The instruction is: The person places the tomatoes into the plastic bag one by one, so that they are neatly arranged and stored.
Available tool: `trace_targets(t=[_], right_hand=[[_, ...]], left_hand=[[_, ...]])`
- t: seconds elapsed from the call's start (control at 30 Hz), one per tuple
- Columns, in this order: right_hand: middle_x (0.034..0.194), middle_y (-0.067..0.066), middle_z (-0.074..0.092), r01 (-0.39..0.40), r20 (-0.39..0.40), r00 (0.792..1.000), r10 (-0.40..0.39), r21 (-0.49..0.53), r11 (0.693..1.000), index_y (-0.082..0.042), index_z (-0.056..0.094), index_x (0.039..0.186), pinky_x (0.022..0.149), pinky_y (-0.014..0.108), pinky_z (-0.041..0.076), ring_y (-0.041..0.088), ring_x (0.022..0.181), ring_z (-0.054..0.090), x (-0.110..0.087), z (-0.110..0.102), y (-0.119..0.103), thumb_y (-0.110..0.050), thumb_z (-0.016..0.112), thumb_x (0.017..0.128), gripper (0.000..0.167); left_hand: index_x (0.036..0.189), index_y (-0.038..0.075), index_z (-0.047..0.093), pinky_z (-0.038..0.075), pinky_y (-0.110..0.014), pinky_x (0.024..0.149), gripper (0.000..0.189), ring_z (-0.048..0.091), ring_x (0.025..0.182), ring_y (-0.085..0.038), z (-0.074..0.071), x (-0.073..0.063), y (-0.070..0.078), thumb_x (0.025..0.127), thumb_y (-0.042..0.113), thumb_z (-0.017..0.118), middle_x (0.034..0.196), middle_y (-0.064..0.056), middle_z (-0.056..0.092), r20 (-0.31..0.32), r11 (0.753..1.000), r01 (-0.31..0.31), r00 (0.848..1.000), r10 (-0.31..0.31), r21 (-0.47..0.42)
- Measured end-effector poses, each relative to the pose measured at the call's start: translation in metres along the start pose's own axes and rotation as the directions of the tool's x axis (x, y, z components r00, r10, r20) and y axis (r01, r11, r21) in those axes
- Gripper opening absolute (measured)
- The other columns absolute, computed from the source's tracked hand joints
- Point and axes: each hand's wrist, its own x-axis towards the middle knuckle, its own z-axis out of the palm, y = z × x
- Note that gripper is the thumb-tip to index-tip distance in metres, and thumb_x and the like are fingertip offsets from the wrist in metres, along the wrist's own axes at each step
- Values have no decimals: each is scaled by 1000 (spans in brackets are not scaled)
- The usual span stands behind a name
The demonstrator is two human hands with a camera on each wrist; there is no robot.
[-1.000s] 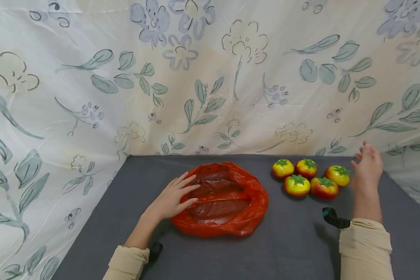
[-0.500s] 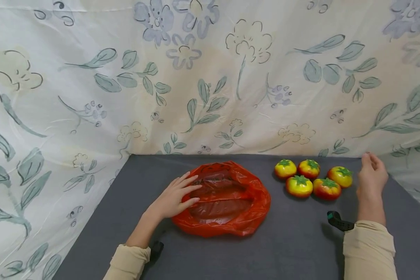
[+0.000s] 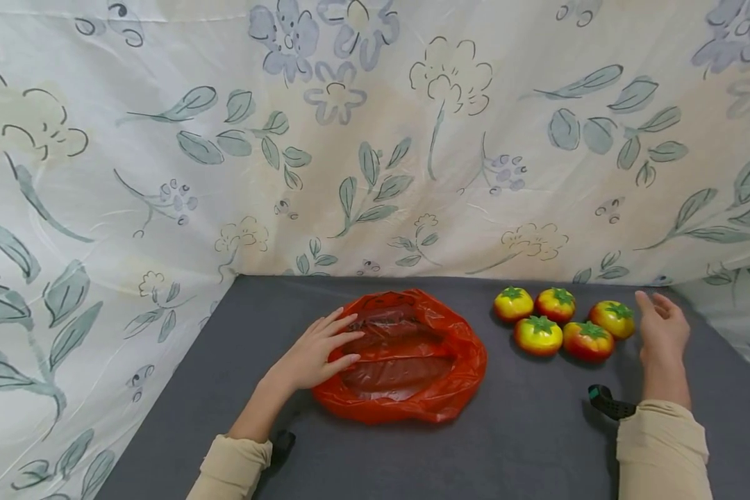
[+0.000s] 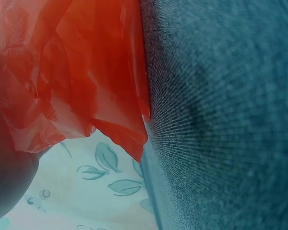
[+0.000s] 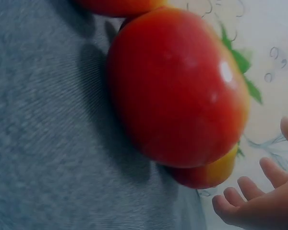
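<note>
In the head view a red plastic bag (image 3: 406,410) lies on the dark cloth, its mouth spread wide and facing up. My left hand (image 3: 315,353) rests on the bag's left rim, fingers spread and reaching over the opening. Folds of the bag fill much of the left wrist view. To the right sit several shiny red-and-yellow tomatoes (image 3: 589,343) with green star-shaped tops, clustered together. My right hand (image 3: 664,330) hovers just right of the rightmost tomato (image 3: 612,319). Its fingers are loosely bent, with nothing between them, as the right wrist view also shows.
A dark grey cloth (image 3: 506,444) covers the table. Behind and at the left, a floral curtain (image 3: 375,173) rises from the table's edges. Black wrist cameras (image 3: 606,403) stick out by both sleeves.
My right hand has come down from beyond the cluster to beside the rightmost tomato; its fingers drew together, then parted again. My left hand stays on the bag. The head view has shifted slightly.
</note>
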Motion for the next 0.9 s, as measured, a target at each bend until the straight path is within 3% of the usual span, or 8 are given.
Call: trace_targets(t=[0.13, 0.23, 0.5, 0.6, 0.9], right_hand=[[158, -4, 14, 14, 62, 998, -8, -95, 995, -44, 21, 149, 112, 49, 17, 26, 142, 16, 9, 0, 13, -70, 56, 74, 87], [159, 1, 9, 29, 99, 995, -15, -142, 989, -41, 15, 151, 111, 51, 18, 30, 142, 14, 1, 2, 13, -70, 54, 76, 89], [157, 15, 6, 33, 130, 991, -12, -160, 987, -20, 11, 155, 111, 48, 18, 35, 140, 15, -60, 12, -14, -61, 51, 87, 88], [157, 18, 6, 46, 145, 989, -21, -176, 983, -16, 10, 155, 111, 48, 18, 36, 140, 16, -73, 13, -19, -58, 50, 89, 88], [156, 22, 2, 86, 211, 977, -36, -236, 968, -11, 3, 154, 110, 53, 19, 41, 138, 15, -72, 18, -18, -52, 55, 89, 93]], left_hand=[[132, 12, 59, 19, -55, 109, 46, 18, 142, -30, 0, 0, 0, 93, 35, 61, 148, -10, 38, -2, 1000, 2, 1000, -2, 6], [132, 12, 59, 19, -56, 109, 46, 18, 142, -30, 1, 0, 0, 93, 36, 60, 148, -10, 38, -3, 1000, -3, 1000, 3, 12], [132, 12, 59, 19, -54, 110, 46, 17, 142, -29, 3, 1, -2, 94, 37, 59, 149, -9, 37, -1, 1000, -3, 1000, 3, 11], [132, 12, 59, 19, -54, 110, 46, 17, 142, -29, 3, 1, -2, 94, 37, 59, 149, -9, 37, 0, 1000, -1, 1000, 1, 12], [133, 11, 58, 19, -55, 109, 46, 18, 141, -32, 1, 1, 1, 94, 36, 59, 148, -11, 37, 8, 1000, 1, 1000, -1, 6]])
